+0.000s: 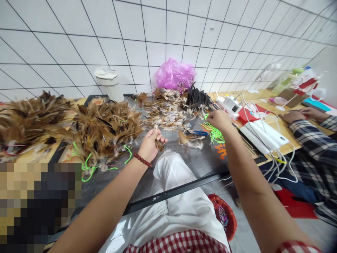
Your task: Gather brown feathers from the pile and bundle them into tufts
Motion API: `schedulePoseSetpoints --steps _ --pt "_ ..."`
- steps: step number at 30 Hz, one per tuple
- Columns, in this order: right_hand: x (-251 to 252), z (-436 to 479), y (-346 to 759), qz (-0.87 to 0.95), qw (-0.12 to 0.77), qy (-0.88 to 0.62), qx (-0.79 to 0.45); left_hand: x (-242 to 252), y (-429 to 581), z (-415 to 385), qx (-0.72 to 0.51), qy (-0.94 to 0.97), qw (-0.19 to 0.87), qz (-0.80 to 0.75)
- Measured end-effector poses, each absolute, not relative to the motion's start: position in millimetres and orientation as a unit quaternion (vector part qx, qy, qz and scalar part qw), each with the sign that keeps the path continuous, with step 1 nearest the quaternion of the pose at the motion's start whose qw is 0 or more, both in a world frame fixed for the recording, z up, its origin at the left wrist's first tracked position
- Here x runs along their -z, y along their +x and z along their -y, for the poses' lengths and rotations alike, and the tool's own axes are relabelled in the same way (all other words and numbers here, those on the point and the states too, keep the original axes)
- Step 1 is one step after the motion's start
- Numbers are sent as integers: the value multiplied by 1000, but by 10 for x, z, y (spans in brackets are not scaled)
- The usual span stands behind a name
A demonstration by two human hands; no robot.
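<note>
The plastic bag (pixel 175 74) lies behind feathers (pixel 165 114), right of the cup (pixel 110 86).

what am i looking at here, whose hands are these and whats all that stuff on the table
There's no machine: this single picture comes from a camera on a person's head, looking forward and down at their own bare hands. The left hand, wearing a beaded bracelet, pinches a small feather bunch. The right hand is at the neon-green strings; whether it grips any is unclear. On the black-edged tabletop lie brown feathers, black feathers and blue-handled snips. The plaid sleeves at far right belong to someone else.
</note>
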State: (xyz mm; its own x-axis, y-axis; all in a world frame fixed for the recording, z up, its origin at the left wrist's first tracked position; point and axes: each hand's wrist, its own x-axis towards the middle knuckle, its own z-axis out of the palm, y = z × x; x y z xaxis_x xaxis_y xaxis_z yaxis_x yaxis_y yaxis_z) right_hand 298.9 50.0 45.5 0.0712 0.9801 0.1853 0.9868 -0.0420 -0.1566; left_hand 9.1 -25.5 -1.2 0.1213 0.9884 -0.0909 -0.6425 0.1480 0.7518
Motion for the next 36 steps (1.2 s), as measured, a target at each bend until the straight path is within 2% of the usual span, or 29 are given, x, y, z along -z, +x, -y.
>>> schedulePoseSetpoints --steps 3,7,9,11,13,15,17,19,25,28,30,33,34,36 --pt "-245 -507 2885 667 82 -740 -4 16 92 263 -587 285 694 -305" --pt "-19 -506 2851 653 108 -750 12 11 97 273 -586 286 694 -305" --pt "-8 -506 2860 662 193 -724 13 12 99 270 -585 289 694 -304" --pt "-66 -486 2831 657 350 -666 -44 19 101 264 -585 291 693 -304" --pt "-162 -433 2734 622 510 -565 -184 27 103 260 -585 296 692 -302" --pt "-252 -349 2577 564 594 -441 -367 30 107 264 -587 306 686 -300" --pt "-303 -250 2394 514 609 -338 -502 23 116 281 -592 326 670 -306" --pt "-301 -153 2214 486 592 -280 -579 8 132 311 -589 361 652 -312" --pt "-216 -4 1873 493 535 -242 -642 -17 203 412 -495 424 694 -306" --pt "-307 -81 2000 484 565 -252 -619 0 216 412 -493 415 693 -324" --pt "-392 -181 2276 469 639 -280 -542 15 213 390 -509 398 680 -346" --pt "-425 -334 2877 453 735 -383 -329 31 203 355 -519 381 672 -366" --pt "-396 -374 3076 452 734 -442 -248 33 200 347 -518 379 674 -366" --pt "-295 -429 3390 472 665 -572 -91 36 197 342 -517 378 675 -365"
